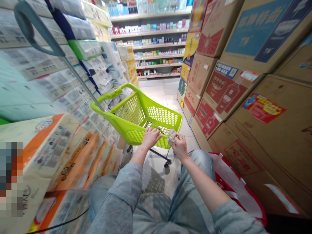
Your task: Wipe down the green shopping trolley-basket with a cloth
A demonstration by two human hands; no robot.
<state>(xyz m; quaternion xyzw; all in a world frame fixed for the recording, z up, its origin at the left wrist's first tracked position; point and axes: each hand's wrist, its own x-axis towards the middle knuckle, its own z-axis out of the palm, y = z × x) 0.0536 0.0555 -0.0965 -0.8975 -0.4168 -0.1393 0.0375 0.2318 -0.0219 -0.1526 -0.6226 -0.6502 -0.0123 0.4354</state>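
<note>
A lime-green shopping cart (122, 125) with perforated basket walls stands in front of me, turned at an angle. My left hand (151, 137) lies at its near rim, fingers curled over the edge and thumb to the right. At the near right corner, my right hand (179, 147) is closed around a crumpled, greyish-white cloth (172, 135) that touches the rim. A ring shows on one right-hand finger. The basket's slatted floor is partly visible; my hands and the near wall hide the rest.
Stacked packs of paper tissue (65, 152) line the left side. Printed cardboard cartons (229, 87) are piled on the right. A red-and-white bag (234, 182) sits beside my right leg. Shelves of small boxed goods (156, 42) stand at the aisle's far end. A grey pole handle (80, 79) rises at the left.
</note>
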